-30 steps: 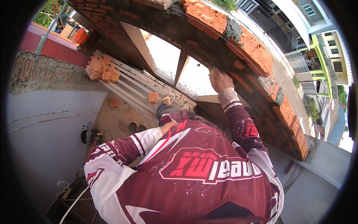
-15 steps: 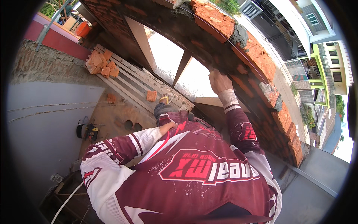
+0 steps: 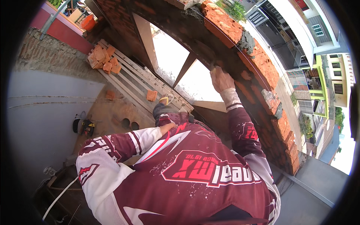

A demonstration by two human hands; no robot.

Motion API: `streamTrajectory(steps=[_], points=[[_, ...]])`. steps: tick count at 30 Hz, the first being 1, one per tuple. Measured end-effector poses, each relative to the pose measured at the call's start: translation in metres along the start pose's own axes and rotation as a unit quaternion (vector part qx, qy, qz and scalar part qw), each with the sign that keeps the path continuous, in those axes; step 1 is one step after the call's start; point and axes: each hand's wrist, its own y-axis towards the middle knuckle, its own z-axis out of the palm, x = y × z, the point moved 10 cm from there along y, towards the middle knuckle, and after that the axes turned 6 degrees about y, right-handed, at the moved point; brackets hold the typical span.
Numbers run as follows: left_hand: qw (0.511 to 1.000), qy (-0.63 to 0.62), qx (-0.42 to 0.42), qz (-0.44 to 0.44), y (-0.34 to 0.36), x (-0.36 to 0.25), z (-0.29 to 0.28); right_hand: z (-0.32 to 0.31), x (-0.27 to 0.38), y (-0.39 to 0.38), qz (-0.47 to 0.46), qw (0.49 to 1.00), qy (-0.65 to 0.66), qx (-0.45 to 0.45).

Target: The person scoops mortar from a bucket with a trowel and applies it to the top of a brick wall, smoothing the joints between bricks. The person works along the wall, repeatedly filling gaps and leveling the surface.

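My right hand (image 3: 222, 79) is closed, its arm stretched out to the brick wall (image 3: 258, 95) beside a wooden window frame (image 3: 183, 67). Its fingers are curled toward the dark, mortar-smeared face of that wall. Whatever they grip is hidden from this side. My left hand (image 3: 167, 128) lies against the front of my shirt and upper leg, fingers out flat and only partly visible, holding nothing that I can see. Along the wall's top runs a row of orange bricks (image 3: 258, 62) with a lump of grey mortar (image 3: 246, 42) and a thin string line.
Below stands a slatted wooden plank platform (image 3: 129, 80) bearing a pile of broken bricks (image 3: 104, 59) and a single brick (image 3: 151, 95). An orange bucket (image 3: 88, 22) sits far left. Tools (image 3: 87, 126) rest near the grey wall (image 3: 41, 112). Houses and a street lie beyond the wall.
The whole view has shifted slightly. My right hand stays at the wall with its fist and wrist turned a little. My left hand keeps its place against my body.
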Motion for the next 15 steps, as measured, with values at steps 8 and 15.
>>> streamTrajectory(steps=[8,15], points=[[1.0,0.002,-0.004,0.011,0.002,-0.001,-0.002,-0.009,0.023,0.018,-0.024,0.999,0.01,-0.031],[0.999,0.025,-0.029,0.021,-0.014,-0.013,0.003,0.005,0.026,0.03,0.008,1.0,-0.006,0.016]])
